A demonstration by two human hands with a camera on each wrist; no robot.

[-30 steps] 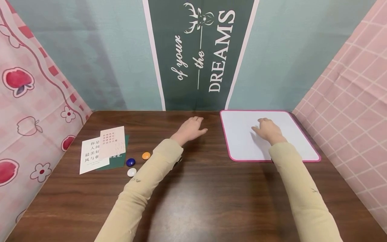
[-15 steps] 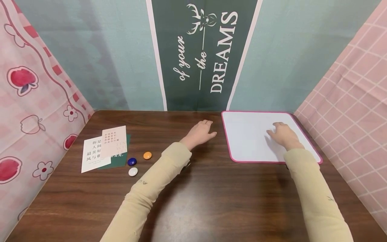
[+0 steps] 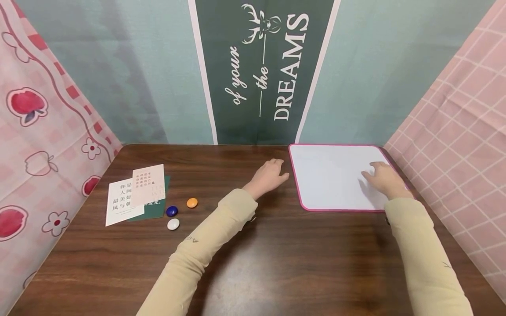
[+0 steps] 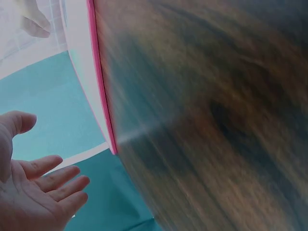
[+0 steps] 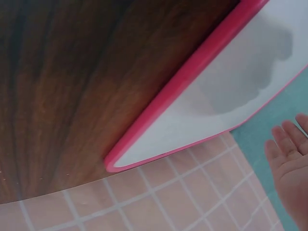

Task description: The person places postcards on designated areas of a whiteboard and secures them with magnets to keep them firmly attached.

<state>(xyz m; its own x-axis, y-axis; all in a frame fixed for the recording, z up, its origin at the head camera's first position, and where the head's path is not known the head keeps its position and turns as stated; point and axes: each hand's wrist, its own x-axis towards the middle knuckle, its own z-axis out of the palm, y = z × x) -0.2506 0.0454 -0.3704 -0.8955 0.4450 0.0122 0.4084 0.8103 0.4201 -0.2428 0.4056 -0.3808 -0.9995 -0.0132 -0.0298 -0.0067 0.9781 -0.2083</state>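
1. My left hand (image 3: 266,177) is over the far middle of the brown wooden table (image 3: 300,263), fingers extended and thumb apart from them, just beside the left edge of a whiteboard (image 3: 332,180).
2. My right hand (image 3: 385,179) is above the right part of that whiteboard, fingers extended and thumb apart; its shadow falls on the white surface.
3. The whiteboard, rimmed in pink, lies flat at the table's far right.
4. Well to the left, past my pale yellow left sleeve (image 3: 213,232), sit three small discs: orange (image 3: 192,202), blue (image 3: 171,211) and white (image 3: 173,224).
5. Beside them, a pink card (image 3: 148,184) overlaps a white card (image 3: 118,206) and a green card (image 3: 153,213).
6. Behind the table hangs a blue-green cloth (image 3: 158,79) with a dark panel reading "of your the DREAMS".
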